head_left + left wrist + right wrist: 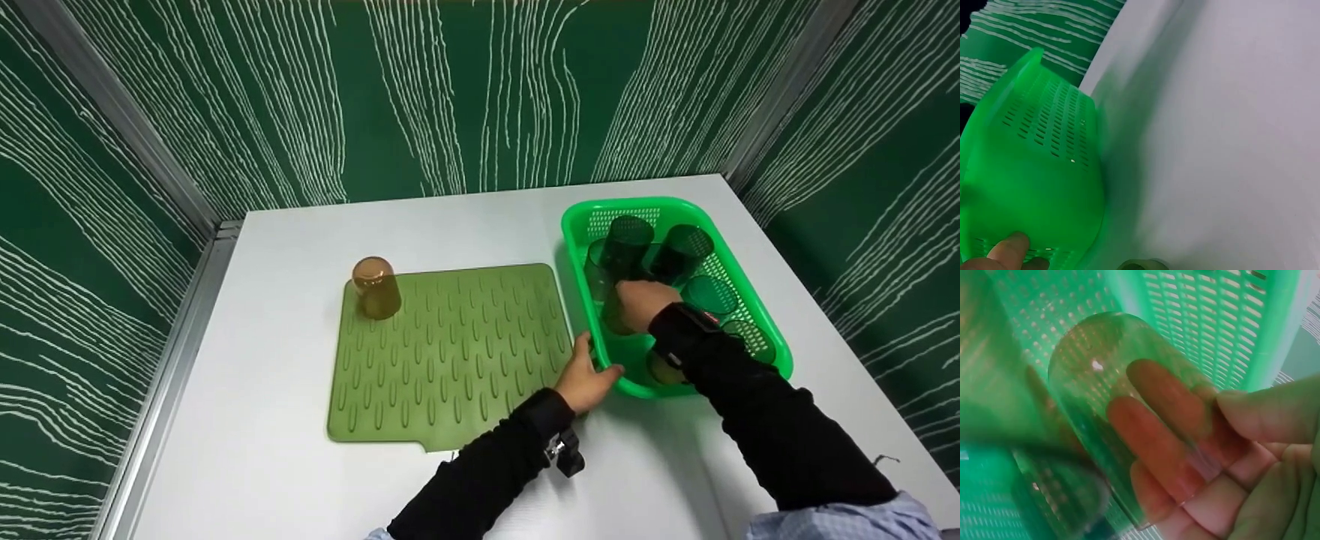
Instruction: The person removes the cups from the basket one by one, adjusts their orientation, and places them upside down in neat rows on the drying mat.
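A green plastic basket (645, 388) stands at the right of the table with several see-through tumblers in it. My right hand (643, 304) reaches down into it and grips a clear tumbler (1100, 354), its fingers showing through the wall in the right wrist view. In the head view, that tumbler is largely hidden by the hand. At the near left corner of the basket, my left hand (586, 381) holds the side, thumb and fingers spread about the corner. An amber tumbler (377, 289) rests bottom up on the far left corner of a green drying mat (450, 352).
Dark tumblers (628, 238) lean at the basket's far end, and a green-tinted tumbler (709, 295) lies by its right side. The mat is left of the basket on the white table (285, 480). Green patterned walls (480, 97) enclose the table's back and sides.
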`<state>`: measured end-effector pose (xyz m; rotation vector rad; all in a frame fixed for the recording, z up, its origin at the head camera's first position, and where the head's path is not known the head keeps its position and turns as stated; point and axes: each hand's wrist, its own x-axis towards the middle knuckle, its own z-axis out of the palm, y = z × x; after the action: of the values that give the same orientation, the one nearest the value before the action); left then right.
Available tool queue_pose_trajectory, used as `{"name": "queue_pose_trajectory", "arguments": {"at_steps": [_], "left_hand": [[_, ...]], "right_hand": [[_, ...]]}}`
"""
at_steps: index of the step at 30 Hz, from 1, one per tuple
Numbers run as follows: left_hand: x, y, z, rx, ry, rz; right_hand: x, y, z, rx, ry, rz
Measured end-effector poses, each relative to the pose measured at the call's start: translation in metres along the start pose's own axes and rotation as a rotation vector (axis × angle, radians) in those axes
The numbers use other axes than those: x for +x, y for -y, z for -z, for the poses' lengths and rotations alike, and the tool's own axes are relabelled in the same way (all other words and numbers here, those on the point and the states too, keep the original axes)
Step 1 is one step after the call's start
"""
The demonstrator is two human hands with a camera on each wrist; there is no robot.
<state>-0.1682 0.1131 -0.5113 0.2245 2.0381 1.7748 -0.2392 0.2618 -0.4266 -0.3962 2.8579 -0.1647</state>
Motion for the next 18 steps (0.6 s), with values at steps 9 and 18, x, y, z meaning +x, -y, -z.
{"name": "queue_pose_trajectory", "arguments": {"at_steps": [9, 18], "left_hand": [[0.001, 0.002, -0.001, -0.017, 0.013, -0.013], [0.002, 0.002, -0.002, -0.056, 0.0, -0.022]], "right_hand": [[-0.011, 0.004, 0.023, 0.0, -0.102, 0.008], [-0.027, 0.022, 0.04, 0.04, -0.3, 0.079]]}}
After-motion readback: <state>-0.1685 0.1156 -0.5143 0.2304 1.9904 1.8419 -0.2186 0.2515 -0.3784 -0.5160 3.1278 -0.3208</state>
